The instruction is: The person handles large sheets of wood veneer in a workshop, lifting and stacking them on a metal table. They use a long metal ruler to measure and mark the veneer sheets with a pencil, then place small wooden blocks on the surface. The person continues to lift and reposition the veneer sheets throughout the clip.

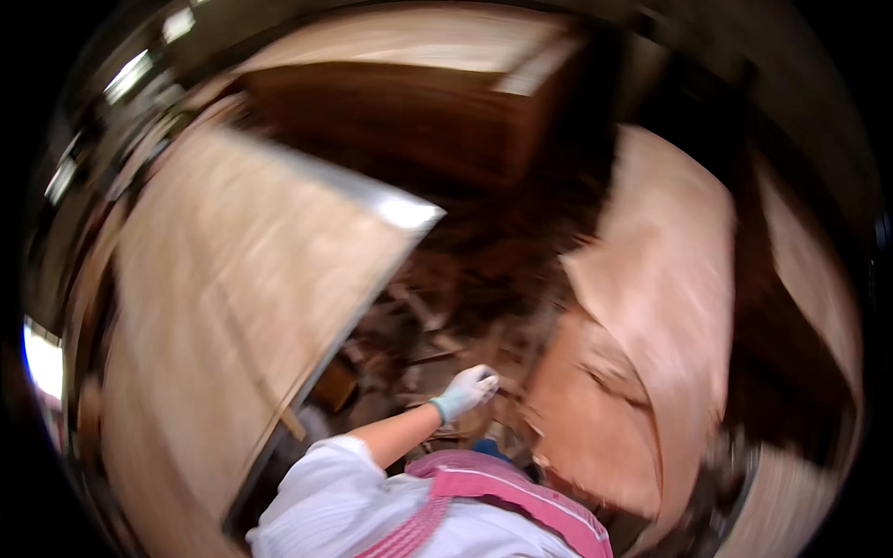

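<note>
My left hand [468,390], in a white glove with a pale green cuff, hangs in front of my body with its fingers curled in. Nothing shows between those fingers. Below it, broken wood veneer scraps [433,344] litter the floor. To its right stand large thin reddish-brown veneer sheets [605,418], bent and torn along their edges, apart from the hand. My right hand is out of view.
On the left lies a wide table with a pale wood top [251,279] and a metal edge [400,209]. A stack of wood sheets [400,42] stands at the far side. More curved sheets [809,270] stand at the right. Motion blurs much of the surroundings.
</note>
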The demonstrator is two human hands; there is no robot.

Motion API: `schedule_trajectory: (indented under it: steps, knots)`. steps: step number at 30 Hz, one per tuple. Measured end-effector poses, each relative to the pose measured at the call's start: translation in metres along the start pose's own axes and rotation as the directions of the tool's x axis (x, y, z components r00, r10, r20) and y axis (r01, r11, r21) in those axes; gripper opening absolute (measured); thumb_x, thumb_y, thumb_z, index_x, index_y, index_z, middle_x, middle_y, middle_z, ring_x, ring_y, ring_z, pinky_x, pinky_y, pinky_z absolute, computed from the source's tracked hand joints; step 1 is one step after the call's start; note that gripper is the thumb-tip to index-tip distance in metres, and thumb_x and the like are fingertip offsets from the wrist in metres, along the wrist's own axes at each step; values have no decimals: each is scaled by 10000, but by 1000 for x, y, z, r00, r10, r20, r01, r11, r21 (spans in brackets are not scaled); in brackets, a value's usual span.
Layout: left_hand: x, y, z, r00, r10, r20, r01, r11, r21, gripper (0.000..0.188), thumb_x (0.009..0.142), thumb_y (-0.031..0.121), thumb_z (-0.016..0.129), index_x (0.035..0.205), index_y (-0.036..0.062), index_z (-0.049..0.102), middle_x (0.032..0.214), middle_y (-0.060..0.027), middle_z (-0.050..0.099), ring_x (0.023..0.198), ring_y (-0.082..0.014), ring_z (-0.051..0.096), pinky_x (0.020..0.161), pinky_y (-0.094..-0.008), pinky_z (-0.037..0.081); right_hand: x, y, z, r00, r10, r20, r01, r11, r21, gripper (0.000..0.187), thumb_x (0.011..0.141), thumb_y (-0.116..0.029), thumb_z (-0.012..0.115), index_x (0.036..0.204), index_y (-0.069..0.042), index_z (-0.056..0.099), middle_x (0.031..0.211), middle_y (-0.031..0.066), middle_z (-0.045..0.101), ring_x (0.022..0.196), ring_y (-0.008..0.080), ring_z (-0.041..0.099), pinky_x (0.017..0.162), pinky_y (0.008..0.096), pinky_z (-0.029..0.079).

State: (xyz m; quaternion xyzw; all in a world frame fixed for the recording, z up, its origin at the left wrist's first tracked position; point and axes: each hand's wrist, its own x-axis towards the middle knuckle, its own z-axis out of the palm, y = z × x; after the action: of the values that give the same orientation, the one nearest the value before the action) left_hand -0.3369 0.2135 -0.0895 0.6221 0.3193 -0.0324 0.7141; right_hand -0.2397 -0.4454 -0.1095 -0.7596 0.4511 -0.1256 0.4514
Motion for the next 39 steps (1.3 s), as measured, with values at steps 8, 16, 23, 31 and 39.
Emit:
schedule_trajectory:
  steps: [8, 16, 23, 31, 39]
  knots:
    - [-101, -30, -231, 177, 249, -952, 504, 808, 305, 462, 823, 288, 638, 1196, 53, 500, 1214, -213, 547, 1118, -359, 525, 934, -448, 429, -177, -280, 145, 824, -521, 222, 343, 771, 537, 454, 972, -348, 427, 1200, 16, 574, 1000, 152, 637, 732, 248, 607, 582, 394, 530]
    - [-247, -177, -299, 103, 303, -947, 727, 627, 280, 626, 857, 226, 573, 1412, 87, 319, 1299, -197, 487, 1222, -313, 461, 1051, -424, 353, -520, -241, 309, -490, -436, 755, 187, 793, 579, 375, 917, -121, 433, 1277, -22, 467, 1169, 74, 592, 827, 134, 549, 707, 234, 471]
    - [-374, -137, -323, 267, -229, -936, -336, 888, -314, 177, 942, 227, 528, 840, 91, 479, 633, 10, 470, 436, -83, 429, 369, -241, 350, -809, -188, 166, -832, 112, 543, 340, 877, 340, 204, 982, -193, 482, 1015, -3, 547, 924, 43, 620, 614, 79, 530, 534, 216, 432]
    - [-497, -251, -271, -111, -93, -989, 51, 994, -99, 188, 914, 208, 569, 873, 31, 521, 575, -92, 517, 512, -209, 532, 494, -382, 417, -905, -132, 132, -819, 258, 512, 464, 823, 328, 258, 968, -268, 492, 948, -23, 569, 842, 34, 625, 542, 84, 509, 518, 235, 440]
    - [-479, -240, -202, -154, -222, -963, 248, 934, -256, 260, 921, 338, 531, 914, 79, 507, 727, -223, 607, 686, -456, 584, 571, -562, 427, -928, -25, 229, -680, 404, 612, 732, 414, 541, 307, 942, -257, 484, 1110, -25, 595, 729, 37, 582, 555, 97, 479, 486, 243, 386]
